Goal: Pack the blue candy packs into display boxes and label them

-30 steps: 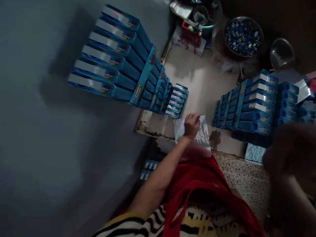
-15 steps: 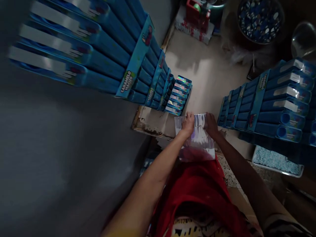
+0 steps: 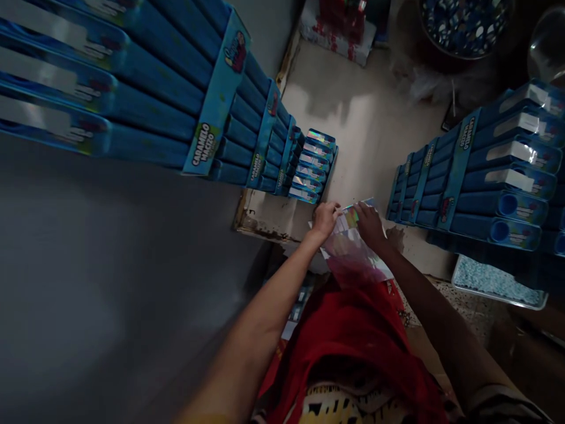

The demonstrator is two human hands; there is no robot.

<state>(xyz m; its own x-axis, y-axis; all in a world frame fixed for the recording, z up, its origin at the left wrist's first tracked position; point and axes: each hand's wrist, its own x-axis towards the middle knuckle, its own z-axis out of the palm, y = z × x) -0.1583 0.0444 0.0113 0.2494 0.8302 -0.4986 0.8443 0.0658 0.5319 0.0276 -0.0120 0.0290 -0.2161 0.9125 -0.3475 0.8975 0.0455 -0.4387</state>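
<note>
A shiny clear plastic bag [image 3: 353, 250] hangs at the table's front edge, its lower part in front of a red apron [image 3: 353, 330]. My left hand [image 3: 325, 219] grips the bag's upper left corner with bent fingers. On the upper right part of the bag lies my right hand [image 3: 369, 224], its fingers closed on the film near the top edge. The fingertips are small and dim here. Just beyond my left hand stands a short stack of blue boxes [image 3: 312, 168] with shiny labels.
Tall stacks of blue candy boxes rise at left [image 3: 163, 100] and right [image 3: 472, 171] of the pale table [image 3: 353, 123]. A bowl of wrapped pieces [image 3: 465, 26] and a red object [image 3: 342, 17] are at the back. A tray of pale blue bits [image 3: 498, 282] sits lower right.
The bag has tilted, its lower end swinging right. My left hand has shifted slightly left, and my right hand has moved left onto the bag's top. The view has shifted a little.
</note>
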